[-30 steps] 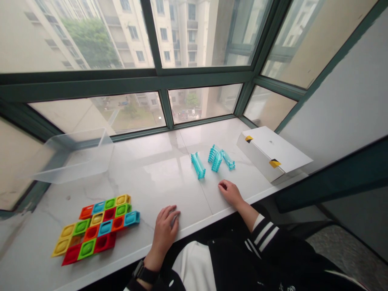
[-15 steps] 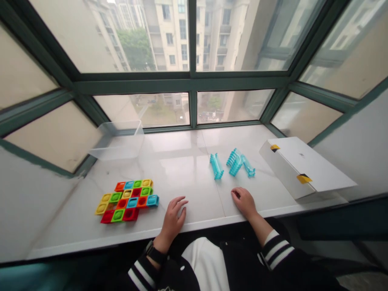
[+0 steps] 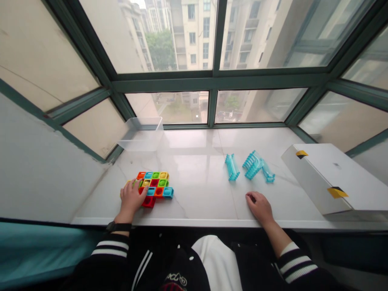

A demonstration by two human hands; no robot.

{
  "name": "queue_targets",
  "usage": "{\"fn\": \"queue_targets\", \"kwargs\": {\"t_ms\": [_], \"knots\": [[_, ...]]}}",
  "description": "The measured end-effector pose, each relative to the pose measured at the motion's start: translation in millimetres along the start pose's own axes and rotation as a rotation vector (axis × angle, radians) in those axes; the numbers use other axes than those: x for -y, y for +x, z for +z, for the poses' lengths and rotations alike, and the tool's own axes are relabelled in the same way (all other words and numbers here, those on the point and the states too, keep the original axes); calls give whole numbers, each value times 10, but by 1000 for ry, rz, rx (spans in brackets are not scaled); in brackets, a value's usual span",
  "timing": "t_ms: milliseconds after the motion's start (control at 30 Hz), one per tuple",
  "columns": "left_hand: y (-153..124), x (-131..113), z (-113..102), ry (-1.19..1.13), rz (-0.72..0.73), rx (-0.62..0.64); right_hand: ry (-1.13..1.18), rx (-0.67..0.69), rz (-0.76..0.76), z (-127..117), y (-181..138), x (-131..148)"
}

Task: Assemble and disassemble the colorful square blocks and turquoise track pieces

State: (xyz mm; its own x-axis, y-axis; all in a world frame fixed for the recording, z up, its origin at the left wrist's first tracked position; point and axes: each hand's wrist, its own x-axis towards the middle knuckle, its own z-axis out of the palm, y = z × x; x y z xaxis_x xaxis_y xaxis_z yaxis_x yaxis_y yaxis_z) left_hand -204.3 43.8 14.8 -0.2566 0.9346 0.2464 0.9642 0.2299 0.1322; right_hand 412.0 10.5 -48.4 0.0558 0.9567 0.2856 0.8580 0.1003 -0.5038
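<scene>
My left hand [image 3: 132, 199] lies over the left part of a cluster of coloured toy blocks [image 3: 154, 183], its thumb apart from the fingers and touching or just above them. Red, orange, yellow, green and light blue pieces sit side by side in rows; those under my palm are hidden. Near the front of the counter my right hand [image 3: 260, 207] rests loosely curled, with nothing visible in it. Beyond it lie a turquoise see-through ribbed plastic piece [image 3: 232, 167], a curved ribbed one [image 3: 252, 165] and a slimmer one [image 3: 268, 173].
A clear plastic tub [image 3: 142, 142] stands at the back left by the window. On the right is a white box [image 3: 342, 173] with yellow-and-black tabs. The pale counter [image 3: 200, 161] ends at a front edge close to my body, with window frames behind.
My left hand has moved left from the bare counter onto the coloured blocks. The right hand stays curled in about the same place. The view has turned a little to the left.
</scene>
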Motion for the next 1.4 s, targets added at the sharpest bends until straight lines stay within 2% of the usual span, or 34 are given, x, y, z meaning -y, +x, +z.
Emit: {"fn": "queue_targets", "kwargs": {"t_ms": [167,367,667,800,1133,1400], "knots": [[25,160,97,21,-54,92,0,2,-5,1,3,2],[147,159,110,20,27,115,-9,6,-8,-3,5,3],[90,-11,95,13,63,27,-10,0,-2,1,3,-9],[-9,-255,103,-2,45,46,-3,-3,-3,-2,2,-6],[-478,-1127,190,-42,22,67,-11,7,2,-24,15,37],[-722,-1685,132,-130,223,85,-31,3,-3,-24,12,55]]}}
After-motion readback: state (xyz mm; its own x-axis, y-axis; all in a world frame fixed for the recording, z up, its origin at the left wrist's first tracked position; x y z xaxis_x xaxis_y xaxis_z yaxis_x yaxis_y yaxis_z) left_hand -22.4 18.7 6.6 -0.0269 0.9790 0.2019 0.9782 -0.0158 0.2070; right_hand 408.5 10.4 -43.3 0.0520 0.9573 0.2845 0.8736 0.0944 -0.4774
